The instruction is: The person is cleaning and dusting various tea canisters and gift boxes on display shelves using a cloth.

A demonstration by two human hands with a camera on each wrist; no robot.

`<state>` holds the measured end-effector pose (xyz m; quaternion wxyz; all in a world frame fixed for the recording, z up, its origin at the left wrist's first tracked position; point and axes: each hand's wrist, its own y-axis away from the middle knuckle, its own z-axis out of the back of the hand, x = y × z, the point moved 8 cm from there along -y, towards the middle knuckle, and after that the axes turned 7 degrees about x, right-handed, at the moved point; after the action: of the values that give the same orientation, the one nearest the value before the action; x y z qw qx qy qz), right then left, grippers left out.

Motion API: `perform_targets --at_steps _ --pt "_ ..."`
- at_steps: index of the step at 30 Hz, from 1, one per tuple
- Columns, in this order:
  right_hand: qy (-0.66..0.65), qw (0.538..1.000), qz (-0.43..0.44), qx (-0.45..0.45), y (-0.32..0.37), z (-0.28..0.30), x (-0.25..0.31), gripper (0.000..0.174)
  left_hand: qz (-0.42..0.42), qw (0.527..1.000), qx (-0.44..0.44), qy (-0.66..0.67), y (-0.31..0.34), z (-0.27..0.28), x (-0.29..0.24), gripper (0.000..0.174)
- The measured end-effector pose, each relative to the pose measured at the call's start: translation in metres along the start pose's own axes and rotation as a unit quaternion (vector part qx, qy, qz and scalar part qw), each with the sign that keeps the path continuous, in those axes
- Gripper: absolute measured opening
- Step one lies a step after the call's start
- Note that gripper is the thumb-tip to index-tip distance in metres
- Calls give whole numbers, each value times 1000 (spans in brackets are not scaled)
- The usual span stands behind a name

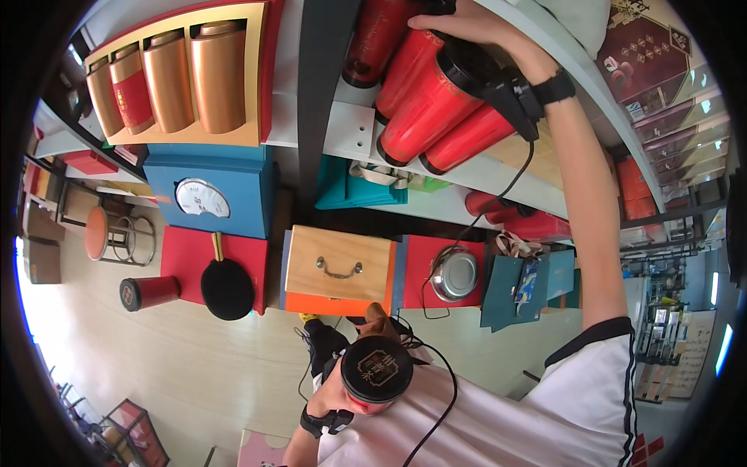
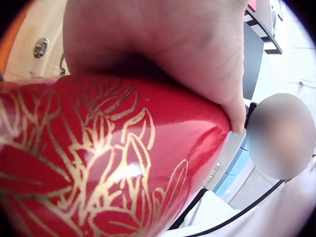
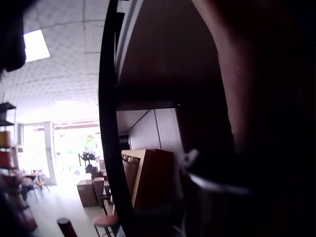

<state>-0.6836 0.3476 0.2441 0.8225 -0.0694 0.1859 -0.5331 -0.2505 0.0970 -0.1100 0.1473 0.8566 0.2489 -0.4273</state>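
My left hand [image 1: 331, 393] grips a red canister with a black lid [image 1: 377, 370] in front of my shirt. In the left wrist view the palm [image 2: 158, 39] lies against the red canister's wall [image 2: 123, 158], which carries gold leaf line drawings. High on the shelf, my right hand [image 1: 471, 23] reaches over several red canisters [image 1: 432, 93] with black ends, which lean together. One straight finger stretches left across the back ones; the upper part of this hand is cut off by the frame edge. The right wrist view is dark around the hand.
The white shelf edge [image 1: 537, 39] curves above my right forearm. A dark upright post [image 1: 315, 93] stands left of the canisters. Below are a wooden box [image 1: 338, 261], a steel tin [image 1: 454, 274] and teal bags [image 1: 517, 292]. A cable hangs from the right wrist.
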Motion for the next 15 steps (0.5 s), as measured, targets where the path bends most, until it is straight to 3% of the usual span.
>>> perform_targets --at_steps 2,3,5,7,9,10,11,12,15 --pt "-171 983 59 -17 -3 -3 1 80 39 999 -6 32 2 0 0 133" --pt "-174 983 57 -17 -2 -5 -2 80 46 998 -15 42 3 1 -1 132" --pt "-159 984 -46 62 1 -9 -10 70 56 996 -28 60 4 1 -2 131" --pt "-171 980 -64 77 2 7 3 65 57 996 -33 66 6 3 -6 131" --pt "-188 924 -206 263 11 3 6 67 57 995 -35 73 6 2 -9 131" --pt "-190 924 -205 262 13 -5 2 67 57 995 -37 76 7 2 -10 131" --pt "-177 976 -69 103 7 7 8 69 57 995 -38 78 7 2 -11 131" --pt "-156 983 69 -61 12 28 23 71 56 994 -40 80 8 3 -12 131" --pt "-150 987 38 -29 12 14 8 74 52 994 -45 86 8 4 -17 131"
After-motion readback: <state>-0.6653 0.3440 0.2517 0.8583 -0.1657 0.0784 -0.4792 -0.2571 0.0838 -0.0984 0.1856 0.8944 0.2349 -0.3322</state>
